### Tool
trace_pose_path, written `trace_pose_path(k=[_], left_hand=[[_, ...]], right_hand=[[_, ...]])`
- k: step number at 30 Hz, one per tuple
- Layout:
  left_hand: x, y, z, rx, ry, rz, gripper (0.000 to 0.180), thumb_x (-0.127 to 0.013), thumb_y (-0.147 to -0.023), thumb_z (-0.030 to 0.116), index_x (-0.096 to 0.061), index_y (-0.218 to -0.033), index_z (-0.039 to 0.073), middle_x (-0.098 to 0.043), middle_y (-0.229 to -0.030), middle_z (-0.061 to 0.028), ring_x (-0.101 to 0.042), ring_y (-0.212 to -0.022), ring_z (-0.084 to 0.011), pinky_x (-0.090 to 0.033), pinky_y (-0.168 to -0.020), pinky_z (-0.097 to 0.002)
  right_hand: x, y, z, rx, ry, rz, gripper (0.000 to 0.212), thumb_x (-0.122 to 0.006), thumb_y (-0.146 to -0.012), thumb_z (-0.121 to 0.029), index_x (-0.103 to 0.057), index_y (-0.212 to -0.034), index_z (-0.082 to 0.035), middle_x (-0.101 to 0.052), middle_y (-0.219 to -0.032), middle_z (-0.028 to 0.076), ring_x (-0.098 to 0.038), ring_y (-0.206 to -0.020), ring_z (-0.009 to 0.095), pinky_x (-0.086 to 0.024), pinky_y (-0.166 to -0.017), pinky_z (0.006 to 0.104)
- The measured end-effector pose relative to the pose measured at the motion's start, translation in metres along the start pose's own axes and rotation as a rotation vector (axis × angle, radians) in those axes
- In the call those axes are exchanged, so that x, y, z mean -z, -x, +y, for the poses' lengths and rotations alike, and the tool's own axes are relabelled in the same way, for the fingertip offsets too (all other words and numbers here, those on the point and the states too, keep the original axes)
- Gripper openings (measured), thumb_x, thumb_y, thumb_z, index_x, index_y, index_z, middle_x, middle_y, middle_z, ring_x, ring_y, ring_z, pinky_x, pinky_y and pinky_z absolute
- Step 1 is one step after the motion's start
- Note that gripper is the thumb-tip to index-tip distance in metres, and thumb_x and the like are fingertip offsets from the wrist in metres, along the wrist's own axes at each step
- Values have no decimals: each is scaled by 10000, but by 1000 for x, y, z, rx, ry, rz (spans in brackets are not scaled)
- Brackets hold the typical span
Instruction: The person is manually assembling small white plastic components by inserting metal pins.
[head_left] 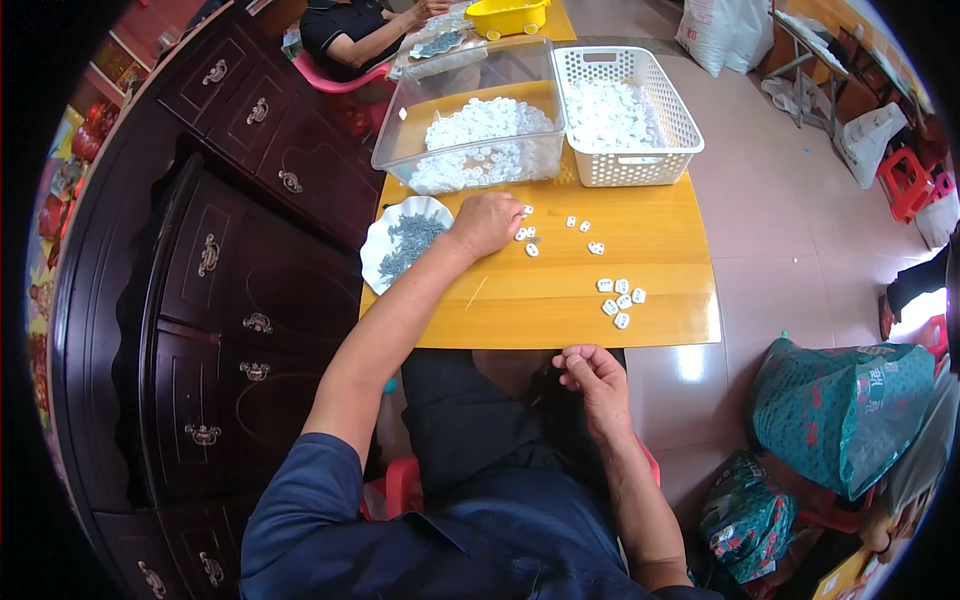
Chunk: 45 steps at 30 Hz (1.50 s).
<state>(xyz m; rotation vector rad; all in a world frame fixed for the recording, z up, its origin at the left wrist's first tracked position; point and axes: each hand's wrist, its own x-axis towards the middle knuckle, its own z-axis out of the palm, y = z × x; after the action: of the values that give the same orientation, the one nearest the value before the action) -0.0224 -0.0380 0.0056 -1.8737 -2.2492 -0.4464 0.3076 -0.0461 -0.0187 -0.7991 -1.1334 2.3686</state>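
Note:
My left hand (488, 225) reaches over the wooden table (460, 310), fingers curled and closed, with a small white plastic piece (527, 210) at the fingertips. Whether the fingers grip it is hard to see. Close by lie a few more white two-holed pieces (532, 250). My right hand (595, 378) hovers at the table's near edge, thumb and fingers pressed together; anything between them is too small to make out. A white scalloped dish (375, 255) of small grey parts (412, 238) sits left of my left hand. Several white pieces (623, 300) form a group at the right.
A clear plastic bin (400, 140) and a white perforated basket (640, 170), both holding white pieces, stand at the table's far side. Dark drawers (255, 240) line the left. Across the table sits another person (345, 40) near a yellow container (508, 17). Teal bags (840, 410) stand right.

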Motion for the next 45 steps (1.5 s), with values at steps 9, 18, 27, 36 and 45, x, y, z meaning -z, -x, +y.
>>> trace_pose_path(k=[9,18,27,36,45], left_hand=[[37,31,32,381,574,48,120,-698,-859,121,-760,-922,40,-694,-708,-34,-616,-616,-106,-486,-589,-281],[39,108,124,434,1077,-298,84,-700,-886,46,-750,-944,10,-660,-733,42,-524,-631,1,-425,-560,-193],[31,108,154,424,1089,-274,91,-698,-892,46,-751,-958,12,-663,-728,42,-527,-621,-2,-418,-547,-192],[34,105,153,523,1347,-319,118,-726,-905,68,-719,-1003,3,-674,-789,19,-576,-655,-25,-487,-596,-193],[32,108,155,554,1414,-272,124,-664,-955,68,-706,-1047,-5,-700,-883,-9,-612,-750,-44,-505,-656,-199]], right_hand=[[0,1,-1,-4,5,20,115,-609,-999,-134,-649,-1058,-44,-719,-976,58,-601,-773,89,-476,-721,217],[-11,1,-1,110,14,32,151,-639,-983,-89,-618,-1112,-14,-699,-985,57,-615,-840,89,-496,-769,226],[2,-1,8,219,137,74,130,-646,-983,-85,-592,-1084,-25,-648,-919,17,-598,-815,78,-486,-753,219],[1,0,4,162,30,101,84,-604,-1011,-122,-568,-1015,-47,-623,-882,16,-588,-753,84,-474,-705,216],[-1,1,0,147,-30,74,79,-613,-997,-88,-583,-1031,-24,-678,-927,39,-606,-800,70,-510,-724,217]])
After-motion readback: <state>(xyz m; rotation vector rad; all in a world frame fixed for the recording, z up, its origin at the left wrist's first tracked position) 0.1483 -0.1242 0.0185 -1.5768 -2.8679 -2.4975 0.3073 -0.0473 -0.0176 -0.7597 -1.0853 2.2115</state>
